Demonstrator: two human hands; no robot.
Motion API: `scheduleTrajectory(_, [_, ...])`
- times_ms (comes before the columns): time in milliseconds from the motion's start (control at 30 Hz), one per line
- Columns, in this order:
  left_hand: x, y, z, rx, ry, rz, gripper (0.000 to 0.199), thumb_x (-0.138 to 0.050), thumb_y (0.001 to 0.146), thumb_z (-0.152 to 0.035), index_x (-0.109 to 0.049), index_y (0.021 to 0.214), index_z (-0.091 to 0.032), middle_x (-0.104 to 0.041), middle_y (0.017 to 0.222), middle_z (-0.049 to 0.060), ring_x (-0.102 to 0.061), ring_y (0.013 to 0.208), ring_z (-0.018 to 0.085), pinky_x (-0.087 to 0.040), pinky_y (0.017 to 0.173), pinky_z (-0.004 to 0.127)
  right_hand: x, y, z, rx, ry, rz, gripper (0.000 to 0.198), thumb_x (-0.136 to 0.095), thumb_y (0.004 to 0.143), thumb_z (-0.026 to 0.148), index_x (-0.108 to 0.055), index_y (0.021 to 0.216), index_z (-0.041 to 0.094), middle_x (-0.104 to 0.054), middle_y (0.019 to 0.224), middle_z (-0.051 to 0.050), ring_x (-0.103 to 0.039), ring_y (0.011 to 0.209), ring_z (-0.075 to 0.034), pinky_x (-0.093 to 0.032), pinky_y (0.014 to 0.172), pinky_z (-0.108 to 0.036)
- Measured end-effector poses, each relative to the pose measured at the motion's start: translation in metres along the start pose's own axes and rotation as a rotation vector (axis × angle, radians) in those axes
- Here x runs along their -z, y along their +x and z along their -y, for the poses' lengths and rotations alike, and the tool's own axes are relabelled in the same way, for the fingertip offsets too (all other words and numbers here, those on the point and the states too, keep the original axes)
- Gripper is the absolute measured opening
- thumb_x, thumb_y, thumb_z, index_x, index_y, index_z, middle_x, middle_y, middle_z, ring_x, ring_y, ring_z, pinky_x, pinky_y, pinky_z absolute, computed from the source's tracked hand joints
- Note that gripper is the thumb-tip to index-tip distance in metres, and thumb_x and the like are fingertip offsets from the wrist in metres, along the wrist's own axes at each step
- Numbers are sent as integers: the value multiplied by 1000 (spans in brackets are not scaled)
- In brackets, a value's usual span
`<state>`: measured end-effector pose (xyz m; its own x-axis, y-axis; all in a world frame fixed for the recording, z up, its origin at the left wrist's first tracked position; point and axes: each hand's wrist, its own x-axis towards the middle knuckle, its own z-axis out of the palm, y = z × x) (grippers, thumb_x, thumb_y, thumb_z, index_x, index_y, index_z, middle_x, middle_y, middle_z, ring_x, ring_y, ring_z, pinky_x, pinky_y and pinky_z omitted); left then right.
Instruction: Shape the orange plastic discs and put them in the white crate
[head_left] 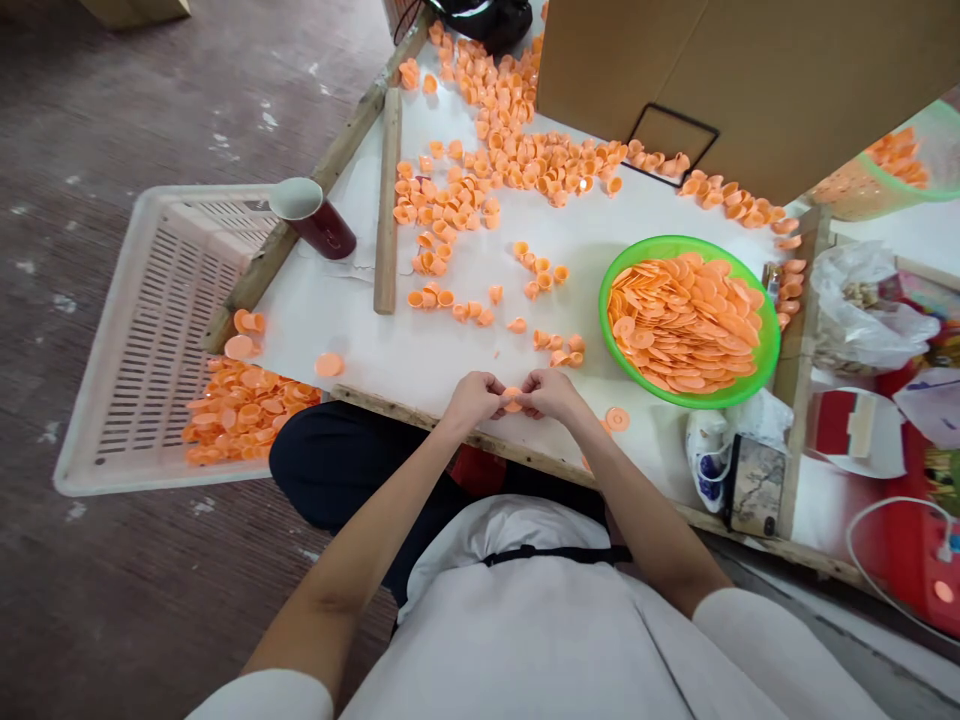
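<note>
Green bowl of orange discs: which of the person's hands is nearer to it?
Right. The right hand is left of the green bowl, apart from it; the left hand is farther left, beyond the right hand.

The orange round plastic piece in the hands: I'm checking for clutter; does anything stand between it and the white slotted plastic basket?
Yes: from the orange piece toward the white basket, the left hand comes first, then the brown wooden table edging and the knee in dark trousers.
</note>
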<state>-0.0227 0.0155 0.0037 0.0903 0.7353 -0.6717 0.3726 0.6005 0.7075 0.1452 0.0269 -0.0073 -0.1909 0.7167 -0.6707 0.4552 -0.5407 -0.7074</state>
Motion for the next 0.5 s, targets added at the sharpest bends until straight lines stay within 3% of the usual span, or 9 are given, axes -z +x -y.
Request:
scheduleTrajectory(267, [10,0,-14,45,-25,156,16,-75,71,-20,-62,74,-11,-69,64,8,-68,61,17,-57,61,28,5,-3,6,3,-18,44,25,-79,65,23,-55,65,19,-69,57,-4,-65,52,-17,-52,46,-25])
scheduleTrajectory(500, [6,1,-24,61,78,71,17,-72,73,-21,-59,67,-12,-67,57,8,-67,55,18,-56,56,28,4,-5,10,28,-19,19,26,-79,64,24,-54,63,19,-67,55,-3,-63,49,-16,-49,45,-23])
